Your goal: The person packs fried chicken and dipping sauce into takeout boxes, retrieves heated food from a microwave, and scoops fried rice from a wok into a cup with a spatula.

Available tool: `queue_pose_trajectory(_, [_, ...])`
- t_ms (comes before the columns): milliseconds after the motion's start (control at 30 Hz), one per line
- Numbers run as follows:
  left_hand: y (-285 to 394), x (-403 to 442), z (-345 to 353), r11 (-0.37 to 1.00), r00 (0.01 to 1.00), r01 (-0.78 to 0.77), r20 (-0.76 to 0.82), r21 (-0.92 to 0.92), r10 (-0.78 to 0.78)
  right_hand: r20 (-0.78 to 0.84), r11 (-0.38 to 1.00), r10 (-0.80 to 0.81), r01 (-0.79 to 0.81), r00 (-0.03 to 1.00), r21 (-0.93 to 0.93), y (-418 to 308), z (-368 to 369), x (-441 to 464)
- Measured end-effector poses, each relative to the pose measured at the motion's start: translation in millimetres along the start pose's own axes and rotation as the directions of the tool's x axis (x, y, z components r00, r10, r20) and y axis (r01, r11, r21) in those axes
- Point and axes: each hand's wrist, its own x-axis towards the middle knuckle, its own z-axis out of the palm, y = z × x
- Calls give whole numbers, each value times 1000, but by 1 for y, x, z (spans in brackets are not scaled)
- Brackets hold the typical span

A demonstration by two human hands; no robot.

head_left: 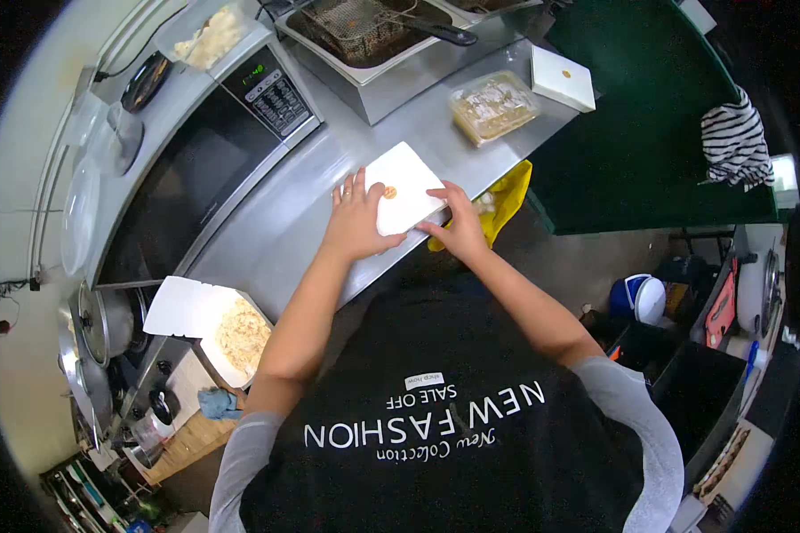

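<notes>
A closed white cardboard takeaway box [409, 182] with a small orange round mark on its lid rests on the steel counter in front of me. My left hand [360, 220] holds its left side, fingers bent along the edge and lid. On the other side, my right hand [460, 222] grips the near right corner, thumb low and fingers on top. An open takeaway box [187, 306] filled with what looks like fried rice [242, 338] stands to the left, beside my left forearm.
Beyond the box are a clear-lidded plastic tub [493, 107], another closed white box [564, 78] and a fryer with a basket [351, 27]. A microwave [213, 169] lines the left side. A yellow bag [508, 200] hangs by the counter's edge. Pots [107, 324] stand far left.
</notes>
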Motion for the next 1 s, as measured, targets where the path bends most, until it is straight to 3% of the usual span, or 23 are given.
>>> queue_pose_trajectory(567, [-4,-4,14,999,997,-26,-67,28,27,-11,997,-29,28,1000,-72,3,3,-3])
queue_pose_trajectory(667, [-4,-5,11,1000,999,-26,-29,15,26,-13,995,-53,52,998,-80,6,4,-4])
queue_pose_trajectory(867, [-9,-1,-12,999,979,-28,203,-15,31,-8,995,-58,57,998,-83,6,4,-4])
queue_pose_trajectory(1000, [-5,3,-17,1000,971,-29,238,10,26,7,996,-46,47,999,-81,3,1,-3])
